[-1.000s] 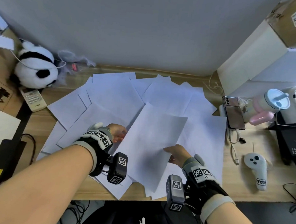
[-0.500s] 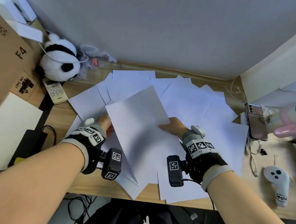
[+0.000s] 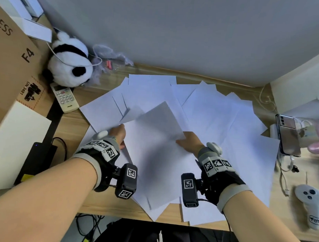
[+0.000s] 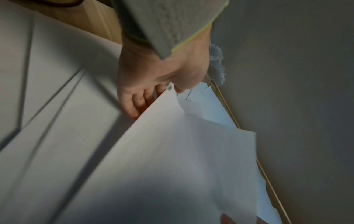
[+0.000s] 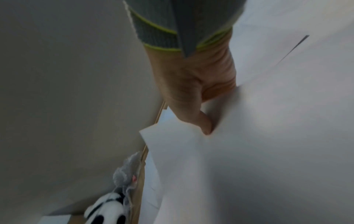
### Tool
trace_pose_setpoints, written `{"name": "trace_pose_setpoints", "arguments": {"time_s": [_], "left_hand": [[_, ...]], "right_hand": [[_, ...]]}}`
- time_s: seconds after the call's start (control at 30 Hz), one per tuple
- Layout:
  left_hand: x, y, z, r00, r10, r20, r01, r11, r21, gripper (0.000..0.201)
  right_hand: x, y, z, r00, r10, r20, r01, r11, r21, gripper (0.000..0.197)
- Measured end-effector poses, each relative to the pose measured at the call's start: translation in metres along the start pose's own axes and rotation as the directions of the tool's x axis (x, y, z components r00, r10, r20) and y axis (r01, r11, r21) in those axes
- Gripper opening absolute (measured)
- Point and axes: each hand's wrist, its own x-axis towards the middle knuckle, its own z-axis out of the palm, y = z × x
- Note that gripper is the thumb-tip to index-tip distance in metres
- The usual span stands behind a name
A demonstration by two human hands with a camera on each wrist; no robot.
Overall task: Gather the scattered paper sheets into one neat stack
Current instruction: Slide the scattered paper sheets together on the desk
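Observation:
Several white paper sheets (image 3: pixel 218 112) lie scattered and overlapping across the wooden desk (image 3: pixel 71 125). A lifted sheet (image 3: pixel 154 147) hangs between my two hands above the spread. My left hand (image 3: pixel 118 134) pinches its left corner, thumb on top and fingers (image 4: pixel 134 104) underneath, as the left wrist view shows. My right hand (image 3: pixel 188 141) grips the sheet's right edge; the right wrist view shows the thumb (image 5: pixel 203 121) pressed onto the paper (image 5: pixel 249 151), with the other fingers hidden beneath it.
A panda plush (image 3: pixel 68 65) and a white remote (image 3: pixel 64 97) sit at the back left beside cardboard boxes (image 3: pixel 10 61). A phone (image 3: pixel 288 136), cables and a white controller (image 3: pixel 309 204) lie on the right. A black power brick (image 3: pixel 36 163) lies on the left.
The held sheet has swung left and turned, its far corner now pointing away from me. Both hands moved forward and apart along its edges. My view shifted left.

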Motion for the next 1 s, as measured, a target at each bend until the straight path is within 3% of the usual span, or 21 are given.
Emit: {"name": "trace_pose_setpoints", "arguments": {"time_s": [0.13, 0.27, 0.37, 0.5, 0.63, 0.7, 0.77, 0.87, 0.9, 0.93, 1.0], "left_hand": [[0.003, 0.026, 0.007, 0.993, 0.099, -0.071, -0.099, 0.995, 0.009, 0.047], [0.009, 0.042, 0.012, 0.985, 0.091, -0.147, -0.089, 0.996, 0.016, 0.047], [0.018, 0.044, 0.013, 0.989, 0.048, -0.137, -0.049, 0.999, -0.001, 0.045], [0.024, 0.042, 0.014, 0.999, -0.002, -0.032, 0.000, 0.999, -0.055, 0.041], [0.031, 0.037, 0.018, 0.995, -0.038, 0.097, 0.053, 0.986, -0.156, 0.052], [0.034, 0.033, 0.022, 0.987, -0.018, 0.161, 0.048, 0.982, -0.180, 0.068], [0.046, 0.022, 0.026, 0.986, -0.002, 0.165, 0.019, 0.995, -0.101, 0.083], [0.044, 0.015, 0.031, 0.996, 0.005, 0.088, -0.011, 0.997, 0.074, 0.070], [0.039, 0.017, 0.032, 0.998, 0.029, 0.059, -0.036, 0.992, 0.118, 0.062], [0.031, 0.020, 0.032, 0.998, 0.051, 0.023, -0.054, 0.985, 0.166, 0.053], [0.027, 0.025, 0.032, 0.995, 0.092, -0.025, -0.083, 0.967, 0.239, 0.043]], "right_hand": [[0.005, 0.008, -0.034, 0.962, 0.059, -0.266, -0.023, 0.991, 0.135, 0.028], [0.017, 0.008, -0.057, 0.923, 0.124, -0.365, -0.062, 0.982, 0.178, 0.027], [0.035, 0.003, -0.061, 0.924, 0.150, -0.352, -0.083, 0.977, 0.199, 0.026], [0.048, -0.003, -0.057, 0.961, 0.173, -0.217, -0.121, 0.965, 0.232, 0.011], [0.057, -0.002, -0.048, 0.979, 0.165, -0.117, -0.142, 0.973, 0.182, 0.054], [0.056, -0.002, -0.043, 0.985, 0.141, -0.101, -0.122, 0.977, 0.174, 0.061], [0.051, 0.002, -0.037, 0.989, 0.135, -0.064, -0.120, 0.974, 0.191, 0.055], [0.045, 0.015, -0.032, 0.989, 0.142, 0.044, -0.149, 0.949, 0.279, 0.026], [0.043, 0.021, -0.032, 0.989, 0.145, 0.016, -0.142, 0.934, 0.329, 0.018], [0.043, 0.027, -0.034, 0.985, 0.166, -0.056, -0.133, 0.916, 0.378, 0.023], [0.039, 0.041, -0.044, 0.934, 0.241, -0.264, -0.101, 0.887, 0.451, 0.029]]}}
